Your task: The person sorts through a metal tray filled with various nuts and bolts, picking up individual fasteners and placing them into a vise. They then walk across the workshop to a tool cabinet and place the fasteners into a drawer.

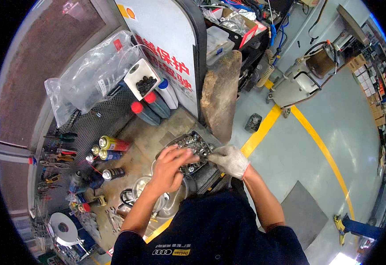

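A dark tray (163,152) full of small shiny metal parts (196,140), which look like sockets or nuts, sits at the bench's right edge in front of me. My bare left hand (168,170) reaches over the tray's near left side, its fingers stretched out and a little blurred, with nothing visible in it. On the right side, my right hand (230,160) wears a whitish work glove. Its fingertips are drawn together among the parts at the tray's edge; whatever they pinch is too small or hidden to name.
Spray cans (113,143) and red-capped bottles (144,112) stand on the bench. A white bin (142,78) of black pieces hangs above them. Pliers (59,150) line the mesh panel. Clear round containers (140,187) stand by my left forearm. A wheeled machine (294,88) occupies the floor at right.
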`<state>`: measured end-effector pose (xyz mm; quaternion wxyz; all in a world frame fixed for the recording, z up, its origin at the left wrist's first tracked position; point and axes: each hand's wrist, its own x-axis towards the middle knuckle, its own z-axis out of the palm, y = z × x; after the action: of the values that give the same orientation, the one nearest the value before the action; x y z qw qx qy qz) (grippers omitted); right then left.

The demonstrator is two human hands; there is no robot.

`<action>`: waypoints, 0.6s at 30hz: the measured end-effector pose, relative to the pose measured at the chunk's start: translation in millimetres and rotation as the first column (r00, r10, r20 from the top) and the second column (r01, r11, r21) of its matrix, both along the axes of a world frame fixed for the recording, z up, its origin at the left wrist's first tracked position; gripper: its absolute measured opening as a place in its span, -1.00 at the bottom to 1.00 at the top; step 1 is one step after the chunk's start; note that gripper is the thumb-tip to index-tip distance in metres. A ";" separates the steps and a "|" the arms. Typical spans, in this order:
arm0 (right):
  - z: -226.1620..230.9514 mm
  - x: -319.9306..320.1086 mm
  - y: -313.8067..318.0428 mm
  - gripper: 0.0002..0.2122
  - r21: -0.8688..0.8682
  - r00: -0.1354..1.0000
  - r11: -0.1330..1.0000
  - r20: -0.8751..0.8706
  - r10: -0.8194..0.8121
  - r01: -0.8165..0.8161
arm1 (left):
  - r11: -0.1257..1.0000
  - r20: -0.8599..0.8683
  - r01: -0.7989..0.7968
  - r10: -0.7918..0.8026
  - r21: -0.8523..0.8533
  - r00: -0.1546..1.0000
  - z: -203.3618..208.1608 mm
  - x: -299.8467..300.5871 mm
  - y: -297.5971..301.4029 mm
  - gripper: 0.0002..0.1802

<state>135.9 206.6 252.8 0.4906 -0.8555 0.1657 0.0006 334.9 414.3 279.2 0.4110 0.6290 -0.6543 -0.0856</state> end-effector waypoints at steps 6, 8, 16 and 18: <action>4.7 5.1 1.7 -0.86 0.046 0.996 0.996 0.057 -0.072 0.070 | 0.988 0.021 -0.139 0.138 0.073 0.990 0.1 -4.0 -5.3 -0.10; 21.1 7.7 3.5 -0.75 0.159 0.991 0.978 -0.031 -0.134 0.137 | 0.990 0.146 -0.035 0.014 0.137 0.989 -7.0 -2.8 1.3 -0.08; 29.7 8.3 6.8 -0.60 0.167 0.958 0.959 -0.213 -0.191 0.229 | 0.973 0.224 -0.122 0.077 0.195 0.972 0.6 -11.1 -2.8 -0.09; 18.9 10.9 3.0 -0.59 0.138 0.984 0.980 -0.128 -0.127 0.144 | 0.953 0.223 -0.248 0.207 0.172 0.953 -6.6 -8.0 0.0 -0.07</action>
<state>146.9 209.6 271.8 0.5403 -0.8024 0.2518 0.0301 326.9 414.3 272.6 0.2850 0.7436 -0.6037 -0.0378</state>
